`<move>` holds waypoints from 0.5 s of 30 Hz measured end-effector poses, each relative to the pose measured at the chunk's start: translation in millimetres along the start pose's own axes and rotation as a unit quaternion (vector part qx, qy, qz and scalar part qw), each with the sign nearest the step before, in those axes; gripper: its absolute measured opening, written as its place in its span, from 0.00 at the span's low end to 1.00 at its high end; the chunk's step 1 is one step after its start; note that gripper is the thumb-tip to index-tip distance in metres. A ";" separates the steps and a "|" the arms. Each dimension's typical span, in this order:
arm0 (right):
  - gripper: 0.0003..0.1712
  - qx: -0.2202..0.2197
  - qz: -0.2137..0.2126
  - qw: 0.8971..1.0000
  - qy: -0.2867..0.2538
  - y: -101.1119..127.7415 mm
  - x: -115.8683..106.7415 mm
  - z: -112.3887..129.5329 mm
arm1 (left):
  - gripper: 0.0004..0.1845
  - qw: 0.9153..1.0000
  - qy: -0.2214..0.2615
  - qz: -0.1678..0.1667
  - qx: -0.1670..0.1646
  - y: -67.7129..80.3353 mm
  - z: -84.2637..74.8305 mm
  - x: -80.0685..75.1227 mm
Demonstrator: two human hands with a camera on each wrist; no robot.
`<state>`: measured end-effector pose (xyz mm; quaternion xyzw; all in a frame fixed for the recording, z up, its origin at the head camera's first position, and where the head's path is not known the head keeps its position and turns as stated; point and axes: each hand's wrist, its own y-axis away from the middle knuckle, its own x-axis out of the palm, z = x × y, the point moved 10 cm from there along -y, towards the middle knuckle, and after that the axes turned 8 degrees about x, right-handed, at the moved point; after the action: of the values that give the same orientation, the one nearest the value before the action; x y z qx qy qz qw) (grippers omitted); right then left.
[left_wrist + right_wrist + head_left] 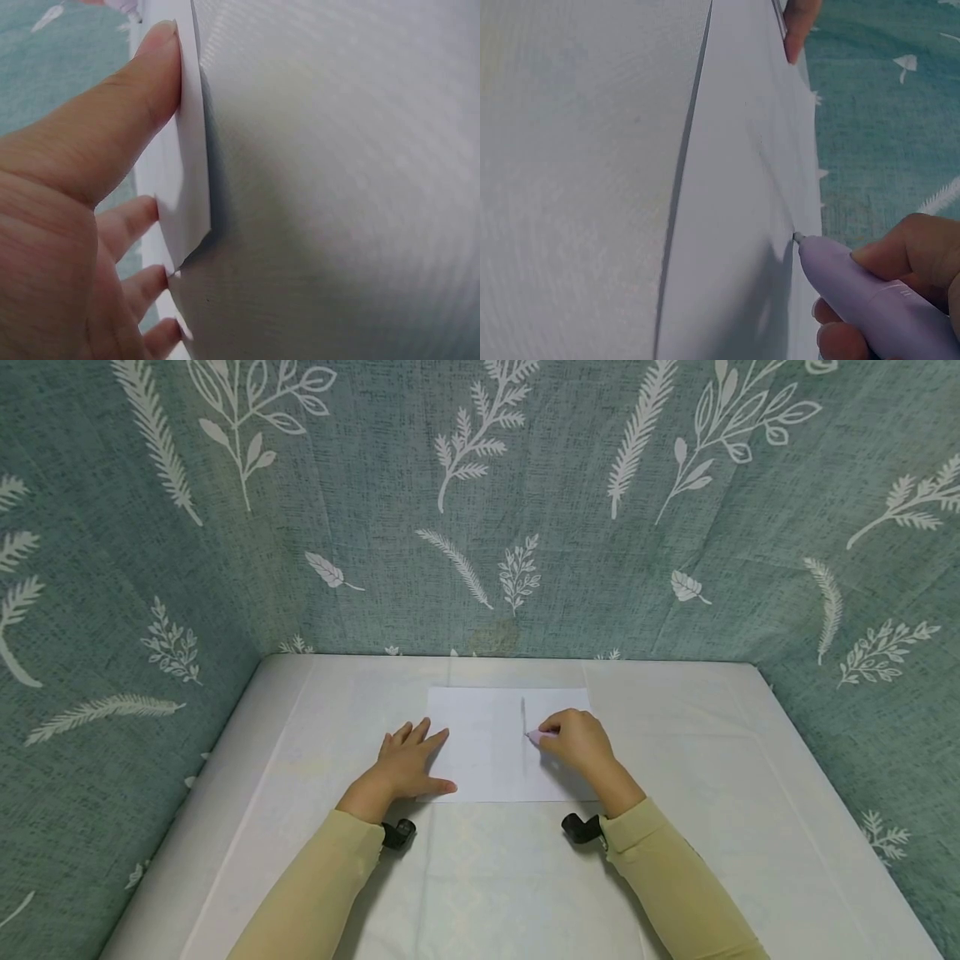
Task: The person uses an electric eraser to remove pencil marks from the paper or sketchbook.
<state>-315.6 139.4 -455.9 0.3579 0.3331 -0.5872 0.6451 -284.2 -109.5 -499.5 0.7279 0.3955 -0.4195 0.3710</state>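
Observation:
A white sheet of paper (472,743) lies flat on the table. My left hand (408,768) rests at its left side with fingers spread, and the thumb (154,67) lies along the near edge in the left wrist view. My right hand (583,742) pinches a thick lavender pen (862,292) between thumb and fingers. Its narrow grey tip (798,237) meets the paper right of the middle. From the far edge a straight grey line (523,714) runs down to the tip, and a fainter trace continues toward me.
The paper sits on a table with a white cloth (495,885). Green fabric (375,485) with white leaf prints rises behind and on both sides. Black wrist devices (581,828) stick out by both sleeves.

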 end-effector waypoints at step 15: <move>0.11 0.006 -0.002 1.000 0.009 -1.2 -0.8 -1.4 | 0.53 1.000 0.007 -0.001 0.000 2.2 -2.8 -1.4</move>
<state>-316.9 140.9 -456.0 0.3661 0.3363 -0.5874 0.6386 -281.8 -108.3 -496.7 0.7305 0.3984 -0.4153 0.3677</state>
